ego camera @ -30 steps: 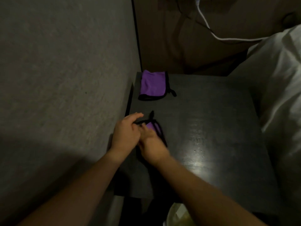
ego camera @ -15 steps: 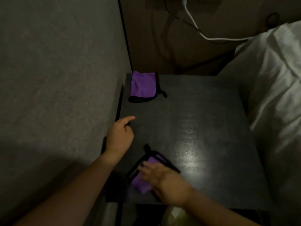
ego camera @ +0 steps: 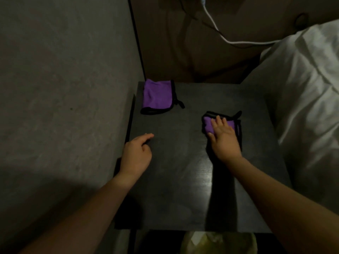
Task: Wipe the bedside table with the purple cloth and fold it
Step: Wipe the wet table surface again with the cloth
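Note:
A dark bedside table (ego camera: 179, 189) fills the middle of the view. My right hand (ego camera: 222, 140) presses flat on a folded purple cloth with black trim (ego camera: 208, 123) at the table's right middle; the palm covers most of it. My left hand (ego camera: 136, 154) rests near the table's left edge, fingers loosely curled, index finger out, holding nothing. A second folded purple cloth with black trim (ego camera: 157, 96) lies at the far left corner, apart from both hands.
A grey wall (ego camera: 64, 107) runs along the table's left side. A white-sheeted bed (ego camera: 302, 107) borders the right. A white cable (ego camera: 220, 33) hangs behind the table. A yellowish object (ego camera: 218, 242) shows below the table's front edge.
My right hand slid the cloth from the left, to the front edge, then across to the right middle. My left hand let go of it and stayed near the left edge.

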The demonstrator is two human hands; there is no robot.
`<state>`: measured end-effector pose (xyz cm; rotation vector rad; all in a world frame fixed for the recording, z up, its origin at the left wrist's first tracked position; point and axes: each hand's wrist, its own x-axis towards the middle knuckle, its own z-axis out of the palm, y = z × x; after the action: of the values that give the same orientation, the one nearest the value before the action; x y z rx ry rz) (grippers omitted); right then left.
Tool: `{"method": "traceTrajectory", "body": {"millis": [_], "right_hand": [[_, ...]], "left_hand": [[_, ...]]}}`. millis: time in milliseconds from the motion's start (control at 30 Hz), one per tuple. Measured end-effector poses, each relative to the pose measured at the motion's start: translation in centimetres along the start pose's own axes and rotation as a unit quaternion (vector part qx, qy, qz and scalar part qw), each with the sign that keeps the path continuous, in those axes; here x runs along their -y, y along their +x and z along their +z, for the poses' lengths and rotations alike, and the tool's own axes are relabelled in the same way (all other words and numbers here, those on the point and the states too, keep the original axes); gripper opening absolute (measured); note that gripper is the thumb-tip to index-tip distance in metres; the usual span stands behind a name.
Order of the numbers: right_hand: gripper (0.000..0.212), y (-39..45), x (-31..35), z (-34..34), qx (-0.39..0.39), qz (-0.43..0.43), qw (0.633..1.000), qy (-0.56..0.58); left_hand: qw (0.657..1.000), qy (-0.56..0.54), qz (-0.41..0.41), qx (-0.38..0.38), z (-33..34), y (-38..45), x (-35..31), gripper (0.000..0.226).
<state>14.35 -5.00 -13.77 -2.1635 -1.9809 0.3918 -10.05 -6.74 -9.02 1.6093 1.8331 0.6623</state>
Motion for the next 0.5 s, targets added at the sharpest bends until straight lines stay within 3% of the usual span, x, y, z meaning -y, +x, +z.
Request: {"method": "traceTrajectory", "body": {"millis": [167,400,500], "right_hand": [[0.057,-4.2,2.9,2.1,0.013,-0.106,0.993,-0.041],[0.059,-6.2,1.6,2.2,0.071,-0.155,0.983,-0.067],[0.062,-7.5,1.3,2.3,0.070,-0.155,0.984,-0.045]], "left_hand": [[1.000,-0.012,-0.007,0.017,1.3,-0.1,0.4,0.047],[0.998,0.002,0.030,0.063,3.1,-1.4,-1.9,0.047],[0.998,-0.018,-0.004,0.064,4.3,-1.6,-3.4,0.046]]}}
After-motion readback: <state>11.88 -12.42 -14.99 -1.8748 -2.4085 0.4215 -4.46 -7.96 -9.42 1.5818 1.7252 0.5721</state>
